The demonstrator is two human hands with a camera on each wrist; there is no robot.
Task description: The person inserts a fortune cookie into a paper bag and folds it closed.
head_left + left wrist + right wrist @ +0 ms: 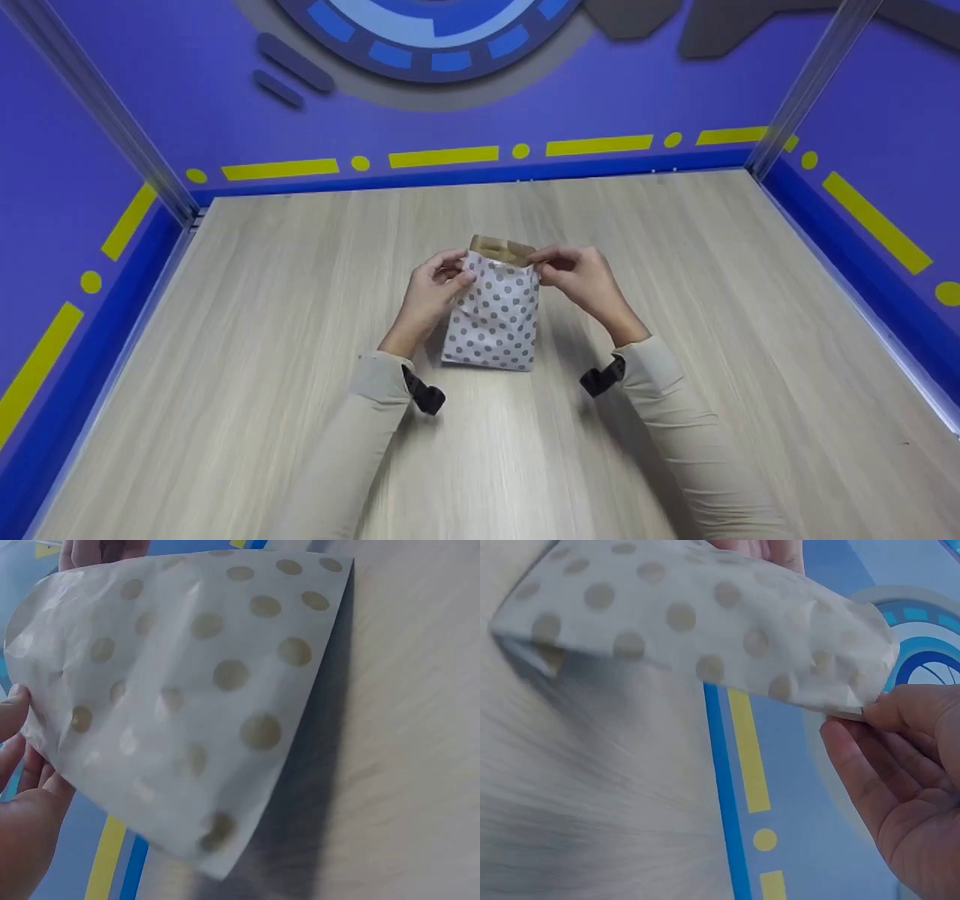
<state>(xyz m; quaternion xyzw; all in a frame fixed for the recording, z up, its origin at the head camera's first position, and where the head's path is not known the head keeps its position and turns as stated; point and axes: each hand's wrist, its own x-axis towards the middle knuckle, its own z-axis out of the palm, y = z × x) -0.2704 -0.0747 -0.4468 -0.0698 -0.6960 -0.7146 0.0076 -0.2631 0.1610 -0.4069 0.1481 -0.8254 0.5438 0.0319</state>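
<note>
A white paper bag (495,319) with grey-brown dots is held between both hands, its brown inside showing at the opened top. On its upper left edge the left hand (436,289) pinches the paper between thumb and fingers. My right hand (581,277) pinches the upper right edge near the mouth. In the left wrist view the bag (202,660) spreads across the frame, with the left hand (34,795) at its side. From the right wrist view, the right hand (911,765) grips the bag's (705,615) rim. What the bag contains is hidden.
A pale wood-grain table (300,300) lies under the hands. Blue-purple panels (450,127) with yellow marks enclose its back and sides. Each wrist bears a black strap-on camera (426,394); beige sleeves (675,405) cover the forearms.
</note>
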